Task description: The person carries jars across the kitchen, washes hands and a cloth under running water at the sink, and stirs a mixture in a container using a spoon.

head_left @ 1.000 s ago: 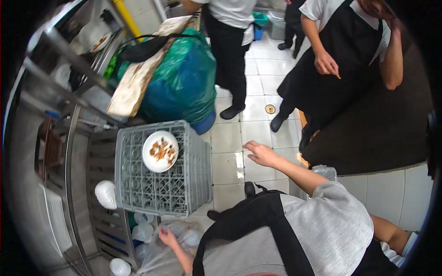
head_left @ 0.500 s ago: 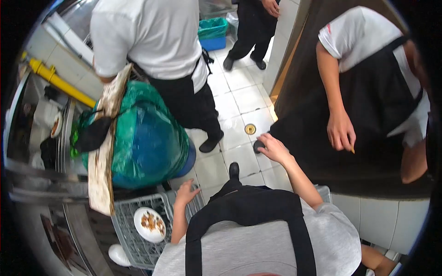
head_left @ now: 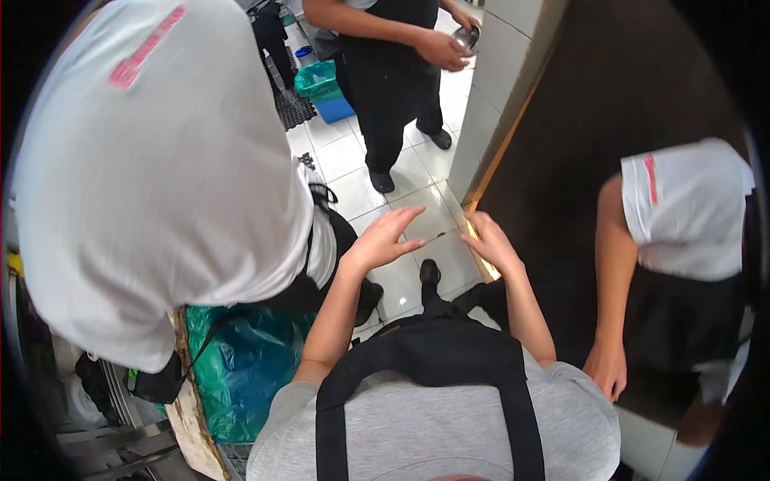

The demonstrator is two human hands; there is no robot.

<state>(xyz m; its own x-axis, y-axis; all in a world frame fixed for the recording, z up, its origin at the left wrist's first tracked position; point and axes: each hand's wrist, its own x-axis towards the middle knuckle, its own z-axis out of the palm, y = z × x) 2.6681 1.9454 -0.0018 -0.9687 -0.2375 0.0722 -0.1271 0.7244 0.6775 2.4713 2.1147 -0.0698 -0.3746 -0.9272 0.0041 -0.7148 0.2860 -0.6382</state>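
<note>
My left hand (head_left: 385,240) is raised in front of my apron, fingers apart and nothing in it. To its right my right hand (head_left: 489,240) hangs in the air, fingers loosely spread and empty. Both are over the white tiled floor (head_left: 421,207), touching nothing. A person in a white shirt (head_left: 160,176) stands close on the left, beside my left hand. Further ahead, another person in a black apron (head_left: 389,80) holds a small metal bowl (head_left: 467,40).
Lower left is a bin with a green bag (head_left: 249,377) and a wooden board (head_left: 192,425) over it. A co-worker (head_left: 690,208) stands at the right by a dark panel (head_left: 593,88). A tiled wall edge (head_left: 497,88) and a smaller green-lined bin (head_left: 325,88) are ahead.
The view has moved forward past the grey rack, which has nearly left the frame. The white-shirted person is now much nearer on the left. My left hand has risen beside my right.
</note>
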